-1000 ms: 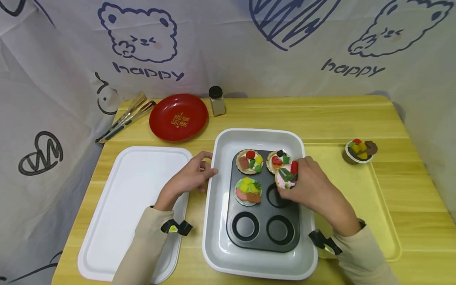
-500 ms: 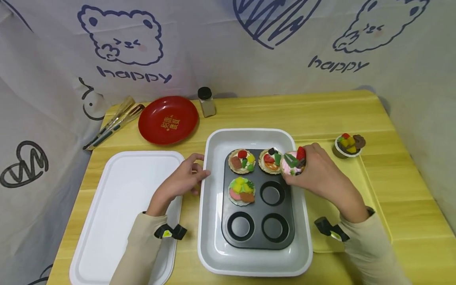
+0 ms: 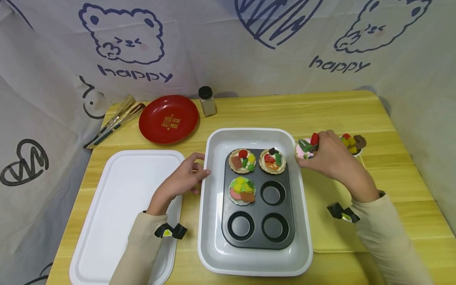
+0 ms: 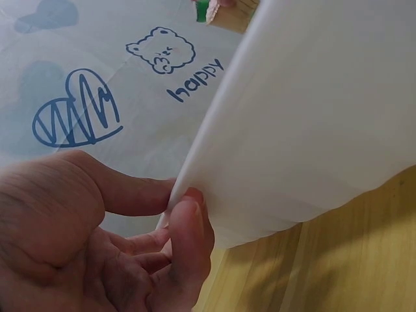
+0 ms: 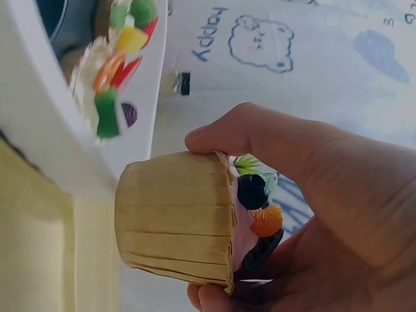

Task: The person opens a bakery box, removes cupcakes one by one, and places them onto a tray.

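My right hand (image 3: 338, 160) grips a cupcake (image 3: 305, 149) with pink cream and fruit on top, above the yellow tray. Its pleated tan paper cup (image 5: 175, 218) shows in the right wrist view, with thumb and fingers at its rim. My left hand (image 3: 185, 176) pinches the left rim of the deep white tray (image 3: 206, 221); thumb and fingers meet at that edge in the left wrist view. Inside the tray lies a dark muffin tin (image 3: 258, 221) with three decorated cupcakes in its wells: two across the back (image 3: 242, 161) and one (image 3: 242, 190) at middle left.
The yellow tray (image 3: 335, 221) lies right of the white one, with another cupcake (image 3: 352, 143) at its far corner, partly behind my right hand. A flat white tray (image 3: 124, 213), red plate (image 3: 169, 118), tongs (image 3: 115, 122) and a black-capped shaker (image 3: 207, 101) surround the left side.
My right hand has carried the pink cupcake from over the muffin tin rightward, out past the white tray's right rim. The left hand has stayed at the left rim.
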Tool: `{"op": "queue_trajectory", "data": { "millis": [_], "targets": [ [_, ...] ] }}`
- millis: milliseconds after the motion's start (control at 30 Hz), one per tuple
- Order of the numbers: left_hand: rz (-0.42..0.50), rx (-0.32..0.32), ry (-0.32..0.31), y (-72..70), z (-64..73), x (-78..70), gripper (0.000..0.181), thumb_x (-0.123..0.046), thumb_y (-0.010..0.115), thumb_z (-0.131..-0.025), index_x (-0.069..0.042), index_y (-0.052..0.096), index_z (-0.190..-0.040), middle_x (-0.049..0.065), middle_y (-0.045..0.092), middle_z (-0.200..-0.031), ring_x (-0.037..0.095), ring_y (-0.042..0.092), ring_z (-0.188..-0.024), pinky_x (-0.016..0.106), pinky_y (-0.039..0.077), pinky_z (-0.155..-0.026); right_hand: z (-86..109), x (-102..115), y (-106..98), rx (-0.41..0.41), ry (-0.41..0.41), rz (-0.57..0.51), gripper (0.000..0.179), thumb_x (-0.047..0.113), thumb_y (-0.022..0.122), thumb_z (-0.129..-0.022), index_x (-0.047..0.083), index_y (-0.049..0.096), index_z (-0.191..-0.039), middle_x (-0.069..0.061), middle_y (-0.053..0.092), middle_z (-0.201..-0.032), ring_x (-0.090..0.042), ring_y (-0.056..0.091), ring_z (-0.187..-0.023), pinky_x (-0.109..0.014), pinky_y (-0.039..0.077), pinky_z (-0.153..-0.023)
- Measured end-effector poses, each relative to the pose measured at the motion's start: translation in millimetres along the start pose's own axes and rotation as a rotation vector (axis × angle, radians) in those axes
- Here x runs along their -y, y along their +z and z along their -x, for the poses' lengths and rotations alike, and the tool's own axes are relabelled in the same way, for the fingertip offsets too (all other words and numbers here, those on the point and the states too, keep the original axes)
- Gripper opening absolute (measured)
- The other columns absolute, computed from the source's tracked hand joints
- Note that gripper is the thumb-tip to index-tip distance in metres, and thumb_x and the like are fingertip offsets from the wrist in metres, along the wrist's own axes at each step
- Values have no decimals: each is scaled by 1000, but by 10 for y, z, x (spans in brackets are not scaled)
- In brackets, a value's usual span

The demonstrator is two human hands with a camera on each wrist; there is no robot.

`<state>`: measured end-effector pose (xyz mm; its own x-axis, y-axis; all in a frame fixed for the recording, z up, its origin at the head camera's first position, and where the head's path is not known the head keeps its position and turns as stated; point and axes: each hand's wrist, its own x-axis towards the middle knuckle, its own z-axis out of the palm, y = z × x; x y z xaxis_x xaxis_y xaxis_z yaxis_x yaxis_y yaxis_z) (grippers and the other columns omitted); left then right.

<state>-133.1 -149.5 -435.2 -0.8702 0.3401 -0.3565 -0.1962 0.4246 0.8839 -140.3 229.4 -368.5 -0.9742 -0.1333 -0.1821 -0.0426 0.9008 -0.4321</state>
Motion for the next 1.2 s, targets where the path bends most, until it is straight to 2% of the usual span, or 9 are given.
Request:
{"op": "queue_trajectory", "data": {
  "millis": [200, 433, 700, 967, 1200],
  "targets": [
    [1, 0, -6, -1, -5, -1, 51, -13, 61, -99, -1, 36, -142, 12, 57, -88, 21, 57, -64, 35, 56, -52, -123, -144, -8, 35, 50, -48, 69, 41, 78, -81, -16, 48, -106, -29, 48, -106, -38, 48, -89, -44, 46, -69],
    [1, -3, -4, 1, -5, -6, 51, -12, 61, -99, -1, 36, -142, 14, 57, -89, 21, 57, -64, 35, 56, -52, -220, -234, 1, 8, 72, -56, 66, 41, 78, -80, -14, 49, -105, -26, 49, -103, -37, 48, -87, -42, 45, -68],
    [-5, -6, -7, 3, 11, -16, 50, -13, 61, -99, -1, 37, -141, 16, 58, -91, 21, 57, -65, 35, 56, -52, -319, -343, 76, 16, 116, -63, 68, 43, 77, -80, -14, 49, -105, -26, 48, -100, -36, 47, -85, -39, 44, -62],
    [-6, -7, -16, 3, 13, -13, 49, -13, 61, -99, -2, 38, -141, 18, 59, -92, 21, 57, -67, 35, 56, -52, -418, -456, 208, 5, 121, -73, 55, 41, 78, -78, -6, 53, -88, -20, 50, -87, -30, 49, -74, -32, 41, -54],
    [-9, -5, -17, 5, 12, -12, 48, -13, 61, -99, -3, 38, -141, 17, 59, -92, 22, 57, -67, 35, 56, -52, -475, -501, 286, 26, 128, -91, 59, 46, 79, -78, -7, 55, -90, -20, 51, -89, -30, 49, -75, -32, 42, -55]
  ]
}}
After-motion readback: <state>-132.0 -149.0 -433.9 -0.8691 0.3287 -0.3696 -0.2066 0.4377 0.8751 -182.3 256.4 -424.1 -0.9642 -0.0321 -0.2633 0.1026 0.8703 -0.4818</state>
